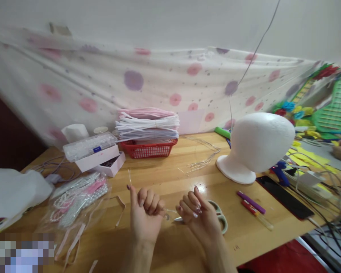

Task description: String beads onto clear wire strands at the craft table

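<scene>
My left hand (146,212) and my right hand (200,215) are raised close together over the wooden table (170,167). A thin clear strand (170,211) runs between their pinched fingertips, with a small ring-like bit near the left fingers. A thin clear piece sticks up beside my left index finger. Pale green scissors (220,218) lie on the table under my right hand.
A white foam head form (257,146) stands at right. Behind are a red basket (147,149) under bundled white and pink strips, a bead box (88,146) and bagged pearl strings (78,197). Pens (251,203), a black phone (285,197) and cables lie right.
</scene>
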Action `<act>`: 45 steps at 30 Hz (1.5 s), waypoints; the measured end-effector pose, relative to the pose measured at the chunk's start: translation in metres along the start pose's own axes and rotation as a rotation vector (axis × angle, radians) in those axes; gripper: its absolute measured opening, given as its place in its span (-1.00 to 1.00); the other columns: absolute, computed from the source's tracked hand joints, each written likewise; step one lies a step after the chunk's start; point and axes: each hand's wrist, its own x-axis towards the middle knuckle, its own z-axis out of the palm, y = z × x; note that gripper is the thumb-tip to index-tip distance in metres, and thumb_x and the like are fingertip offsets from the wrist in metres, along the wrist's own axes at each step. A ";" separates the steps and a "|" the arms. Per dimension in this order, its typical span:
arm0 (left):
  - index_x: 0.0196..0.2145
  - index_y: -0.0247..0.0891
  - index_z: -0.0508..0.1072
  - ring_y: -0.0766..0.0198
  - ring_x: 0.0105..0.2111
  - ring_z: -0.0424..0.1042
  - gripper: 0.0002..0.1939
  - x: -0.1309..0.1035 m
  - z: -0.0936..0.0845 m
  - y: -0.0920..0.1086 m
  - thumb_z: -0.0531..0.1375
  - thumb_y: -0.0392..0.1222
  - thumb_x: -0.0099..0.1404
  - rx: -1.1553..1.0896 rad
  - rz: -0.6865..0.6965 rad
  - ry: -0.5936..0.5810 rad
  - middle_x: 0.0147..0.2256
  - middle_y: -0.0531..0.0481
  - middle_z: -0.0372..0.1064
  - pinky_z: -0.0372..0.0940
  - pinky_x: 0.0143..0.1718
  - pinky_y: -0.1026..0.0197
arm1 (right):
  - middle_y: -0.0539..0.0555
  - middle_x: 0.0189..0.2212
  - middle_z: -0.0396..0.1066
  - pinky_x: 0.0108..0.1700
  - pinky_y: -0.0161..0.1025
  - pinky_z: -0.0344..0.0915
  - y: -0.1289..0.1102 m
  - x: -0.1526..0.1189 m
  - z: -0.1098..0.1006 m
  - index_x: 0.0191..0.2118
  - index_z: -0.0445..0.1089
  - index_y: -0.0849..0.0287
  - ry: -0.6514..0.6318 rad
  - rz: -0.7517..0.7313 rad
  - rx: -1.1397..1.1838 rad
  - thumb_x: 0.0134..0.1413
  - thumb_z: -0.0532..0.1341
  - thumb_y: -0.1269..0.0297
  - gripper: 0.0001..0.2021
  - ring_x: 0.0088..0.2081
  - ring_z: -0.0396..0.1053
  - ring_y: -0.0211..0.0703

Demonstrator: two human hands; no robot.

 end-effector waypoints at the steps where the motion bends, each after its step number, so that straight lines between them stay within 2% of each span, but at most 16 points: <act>1: -0.70 -0.25 -0.06 0.45 -0.70 -0.35 -0.38 0.000 0.000 0.003 0.00 0.17 0.37 0.026 -0.052 0.012 -0.68 0.21 -0.38 -0.28 -0.68 0.29 | -0.22 -0.71 -0.19 -0.41 -0.37 0.25 -0.010 -0.001 -0.003 -0.58 0.19 0.18 -0.027 0.101 -0.078 0.04 0.35 0.19 -0.63 -0.65 -0.25 -0.44; 3: -0.70 -0.25 -0.02 0.46 -0.70 -0.40 -0.40 0.000 0.002 0.008 0.01 0.16 0.37 0.083 -0.158 0.040 -0.68 0.23 -0.41 -0.35 -0.67 0.30 | -0.24 -0.71 -0.17 -0.62 -0.47 0.05 -0.031 -0.001 -0.007 -0.45 0.31 0.20 -0.090 0.244 -0.183 0.06 0.34 0.14 -0.73 -0.68 -0.31 -0.46; 4: -0.69 -0.25 0.02 0.47 -0.70 -0.40 -0.41 0.000 0.002 0.010 0.01 0.15 0.37 0.105 -0.194 0.051 -0.67 0.24 -0.41 -0.37 -0.67 0.30 | -0.23 -0.70 -0.16 -0.67 -0.50 -0.08 -0.040 0.001 -0.007 -0.42 0.33 0.21 -0.111 0.269 -0.216 0.07 0.33 0.13 -0.73 -0.68 -0.32 -0.46; 6: -0.65 -0.25 0.08 0.47 -0.71 -0.38 -0.46 0.001 0.003 0.012 0.00 0.11 0.39 0.111 -0.196 0.050 -0.68 0.25 -0.37 -0.36 -0.66 0.31 | -0.23 -0.69 -0.17 -0.70 -0.51 -0.23 -0.051 0.005 -0.004 -0.41 0.33 0.22 -0.119 0.219 -0.249 0.08 0.34 0.17 -0.76 -0.67 -0.34 -0.47; 9: -0.61 -0.25 0.10 0.47 -0.73 -0.29 -0.52 0.002 0.004 0.016 -0.03 0.00 0.43 0.082 -0.096 0.012 -0.68 0.24 -0.30 -0.28 -0.66 0.31 | -0.23 -0.68 -0.20 -0.67 -0.50 -0.21 -0.055 0.010 -0.001 -0.39 0.34 0.22 -0.074 0.024 -0.243 0.07 0.34 0.30 -0.83 -0.65 -0.33 -0.46; 11: -0.60 -0.25 0.09 0.46 -0.74 -0.26 -0.55 0.002 0.003 0.021 -0.05 -0.09 0.45 0.101 -0.060 -0.007 -0.68 0.23 -0.31 -0.26 -0.66 0.31 | -0.23 -0.68 -0.21 -0.66 -0.49 -0.18 -0.053 0.011 -0.001 -0.39 0.34 0.23 -0.049 -0.048 -0.219 0.07 0.33 0.32 -0.85 -0.64 -0.32 -0.45; 16: -0.57 -0.25 0.11 0.47 -0.73 -0.23 -0.58 -0.001 -0.004 0.036 -0.05 -0.08 0.44 0.195 -0.191 -0.058 -0.66 0.24 -0.31 -0.14 -0.65 0.34 | -0.23 -0.69 -0.22 -0.66 -0.49 -0.16 -0.052 0.008 -0.006 -0.42 0.34 0.23 -0.008 -0.085 -0.265 0.04 0.33 0.31 -0.83 -0.64 -0.33 -0.45; 19: -0.58 -0.23 0.06 0.46 -0.73 -0.22 -0.55 -0.002 -0.007 0.044 -0.10 -0.01 0.44 0.265 -0.274 -0.081 -0.66 0.24 -0.30 -0.08 -0.65 0.34 | -0.25 -0.71 -0.17 -0.68 -0.49 -0.17 -0.060 0.007 -0.003 -0.36 0.37 0.23 -0.032 0.072 -0.451 0.08 0.31 0.19 -0.80 -0.67 -0.32 -0.47; 23: -0.61 -0.21 -0.06 0.49 -0.73 -0.36 -0.47 -0.002 -0.005 0.045 -0.03 0.15 0.38 0.493 -0.404 -0.065 -0.69 0.27 -0.37 -0.25 -0.73 0.39 | -0.25 -0.71 -0.11 -0.71 -0.49 -0.22 -0.074 0.014 0.015 -0.28 0.38 0.22 -0.099 0.329 -0.719 0.08 0.29 0.08 -0.72 -0.70 -0.31 -0.48; 28: -0.58 -0.23 0.07 0.54 -0.74 -0.38 -0.54 -0.007 -0.003 0.029 0.18 0.05 0.28 0.719 -0.430 -0.166 -0.71 0.27 -0.20 -0.33 -0.79 0.46 | -0.26 -0.72 -0.09 -0.72 -0.51 -0.25 -0.071 0.031 0.046 -0.30 0.35 0.21 -0.209 0.508 -0.821 0.09 0.26 0.02 -0.69 -0.70 -0.29 -0.48; 32: -0.58 -0.24 0.11 0.57 -0.75 -0.36 -0.56 -0.012 -0.006 0.029 0.29 -0.02 0.15 0.750 -0.475 -0.222 -0.72 0.29 -0.17 -0.31 -0.82 0.48 | -0.26 -0.76 -0.11 -0.74 -0.50 -0.29 -0.063 0.043 0.054 -0.45 0.28 0.21 -0.224 0.511 -0.874 0.11 0.22 0.00 -0.65 -0.72 -0.29 -0.49; 37: -0.60 -0.24 0.12 0.59 -0.76 -0.34 -0.51 -0.015 -0.017 0.048 0.38 0.00 0.00 0.754 -0.443 -0.217 -0.73 0.30 -0.17 -0.29 -0.83 0.49 | -0.28 -0.75 -0.11 -0.74 -0.48 -0.37 -0.076 0.048 0.044 -0.42 0.30 0.23 -0.138 0.427 -0.891 0.01 0.31 0.09 -0.70 -0.71 -0.36 -0.51; 41: -0.65 -0.23 0.03 0.60 -0.76 -0.34 -0.44 -0.011 -0.023 0.054 0.39 -0.02 -0.05 0.754 -0.445 -0.188 -0.76 0.31 -0.22 -0.31 -0.82 0.49 | -0.27 -0.74 -0.08 -0.71 -0.47 -0.29 -0.082 0.047 0.041 -0.40 0.31 0.22 -0.121 0.404 -0.970 0.04 0.29 0.05 -0.69 -0.71 -0.28 -0.50; 43: -0.66 -0.22 -0.02 0.59 -0.76 -0.36 -0.44 -0.009 -0.022 0.051 0.35 -0.02 0.01 0.765 -0.438 -0.155 -0.77 0.31 -0.26 -0.32 -0.81 0.48 | -0.21 -0.72 0.01 -0.69 -0.45 -0.13 -0.081 0.046 0.046 -0.37 0.35 0.22 -0.179 0.364 -1.123 0.10 0.21 -0.03 -0.65 -0.70 -0.10 -0.46; 45: -0.66 -0.21 -0.04 0.58 -0.77 -0.37 -0.46 -0.008 -0.019 0.045 0.28 0.00 0.09 0.804 -0.422 -0.109 -0.77 0.31 -0.28 -0.34 -0.80 0.47 | -0.12 -0.66 0.17 -0.59 -0.41 0.08 -0.079 0.046 0.055 -0.33 0.41 0.24 -0.279 0.247 -1.355 0.18 0.13 -0.06 -0.60 -0.63 0.11 -0.39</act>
